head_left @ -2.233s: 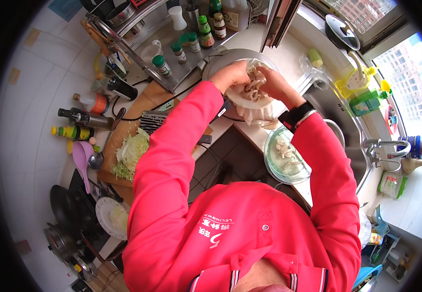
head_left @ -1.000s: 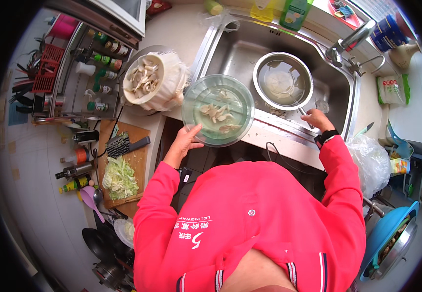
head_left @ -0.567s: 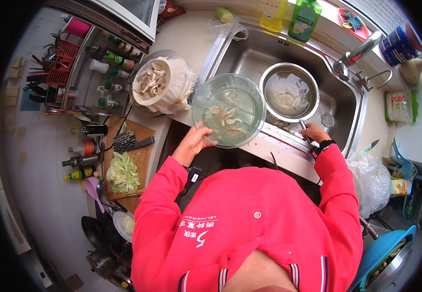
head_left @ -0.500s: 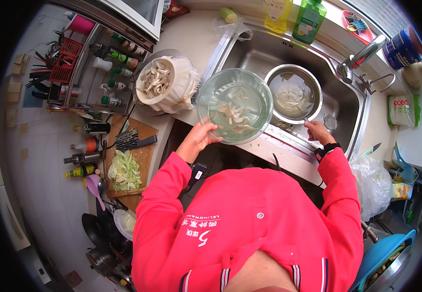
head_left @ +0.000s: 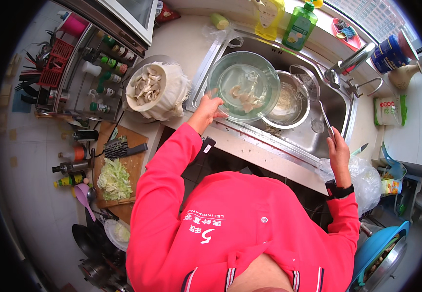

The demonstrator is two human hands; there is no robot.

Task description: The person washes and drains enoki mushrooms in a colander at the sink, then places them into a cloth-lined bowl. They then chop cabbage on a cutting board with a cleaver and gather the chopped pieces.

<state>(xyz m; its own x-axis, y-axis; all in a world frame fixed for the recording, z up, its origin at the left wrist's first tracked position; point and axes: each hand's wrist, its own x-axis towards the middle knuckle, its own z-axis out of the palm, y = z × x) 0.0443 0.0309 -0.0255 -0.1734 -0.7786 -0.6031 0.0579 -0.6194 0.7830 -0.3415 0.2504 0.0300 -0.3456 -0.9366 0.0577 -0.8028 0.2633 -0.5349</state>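
Clear bowl (head_left: pixel 225 73) — left hand (head_left: pixel 206 111) pinching its edge — hides part of the steel pot (head_left: pixel 304 110); right hand (head_left: pixel 339 153) grips a strainer (head_left: pixel 310 87).

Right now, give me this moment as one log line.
left hand: holds green bowl, pale pieces inside | right hand: holds strainer | steel bowl: in sink, partly hidden

Kitchen, steel sink (head_left: pixel 308 140) with curved faucet (head_left: pixel 359 57), wooden chopping board (head_left: pixel 134 161) with chopped cabbage (head_left: pixel 115 180), seasoning bottles (head_left: pixel 113 64), black pan (head_left: pixel 85 241)
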